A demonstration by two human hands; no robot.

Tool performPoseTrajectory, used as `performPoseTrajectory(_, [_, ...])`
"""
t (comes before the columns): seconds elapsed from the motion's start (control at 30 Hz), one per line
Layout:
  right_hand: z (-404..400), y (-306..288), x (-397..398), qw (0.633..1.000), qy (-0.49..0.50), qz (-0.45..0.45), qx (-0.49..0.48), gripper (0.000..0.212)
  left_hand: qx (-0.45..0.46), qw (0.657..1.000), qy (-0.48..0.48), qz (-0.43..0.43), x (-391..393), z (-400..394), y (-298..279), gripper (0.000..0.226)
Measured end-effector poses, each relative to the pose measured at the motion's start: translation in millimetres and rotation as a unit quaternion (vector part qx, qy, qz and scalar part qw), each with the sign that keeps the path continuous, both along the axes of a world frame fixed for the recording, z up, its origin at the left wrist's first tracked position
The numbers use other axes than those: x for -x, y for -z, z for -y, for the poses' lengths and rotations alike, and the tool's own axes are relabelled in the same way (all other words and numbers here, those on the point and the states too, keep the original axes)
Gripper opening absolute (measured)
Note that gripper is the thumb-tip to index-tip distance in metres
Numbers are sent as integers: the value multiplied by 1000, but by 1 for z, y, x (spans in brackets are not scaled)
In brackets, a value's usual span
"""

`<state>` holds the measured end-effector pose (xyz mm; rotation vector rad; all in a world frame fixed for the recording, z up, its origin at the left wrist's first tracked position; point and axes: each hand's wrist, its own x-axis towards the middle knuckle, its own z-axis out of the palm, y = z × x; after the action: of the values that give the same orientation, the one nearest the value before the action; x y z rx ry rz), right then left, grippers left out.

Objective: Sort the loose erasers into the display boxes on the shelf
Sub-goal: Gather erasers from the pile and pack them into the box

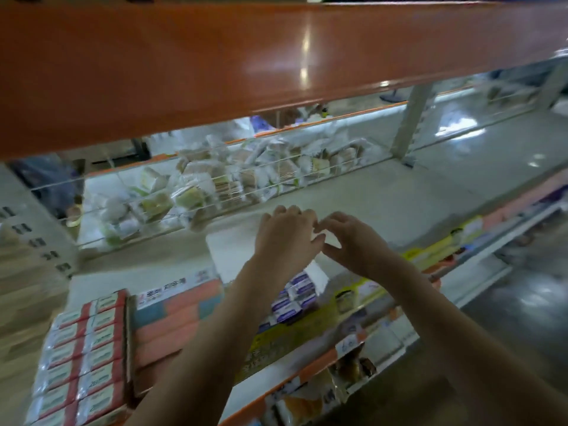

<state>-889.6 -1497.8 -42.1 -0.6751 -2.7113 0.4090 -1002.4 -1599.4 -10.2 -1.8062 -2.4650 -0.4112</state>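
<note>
Left hand [284, 238] and right hand [353, 241] meet fingertip to fingertip above white shelf [384, 204]; blur, cannot tell if either pinches anything. Loose purple-white erasers [295, 298] lie below wrists. Red-white eraser box [83, 358] and pink-blue box [175, 315] sit left. Orange upper shelf [215, 63], glossy floor.

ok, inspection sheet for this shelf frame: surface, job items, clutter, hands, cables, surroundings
surface: white shelf, bare patch beyond the hands.
job's things: box of red-banded erasers; box of pink and blue erasers; purple-wrapped erasers in a yellow-fronted box.
clutter: wrapped packets in clear bins behind.
hands: left hand and right hand meet at the fingertips; too blurred to tell any hold.
cables: nothing seen.
surroundings: orange shelf above; glossy floor to the right.
</note>
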Motion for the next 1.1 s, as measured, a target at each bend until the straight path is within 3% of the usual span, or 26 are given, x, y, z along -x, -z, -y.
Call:
performPoseTrajectory(0.37, [-138, 23, -146, 982, 147, 115, 5, 37, 65, 997, 40, 21, -106, -144, 38, 40])
performPoseTrajectory(0.5, [-186, 22, -184, 980, 170, 107, 7, 36, 72, 996, 38, 27, -144, -197, 50, 41])
performPoseTrajectory(0.87, [-303, 31, -208, 979, 168, 111, 38, 36, 102, 993, -16, 63, -154, -317, 58, 43])
performPoseTrajectory(1.1, [-383, 29, -193, 981, 149, 123, -3, 38, 93, 990, -44, 97, -133, -394, 65, 44])
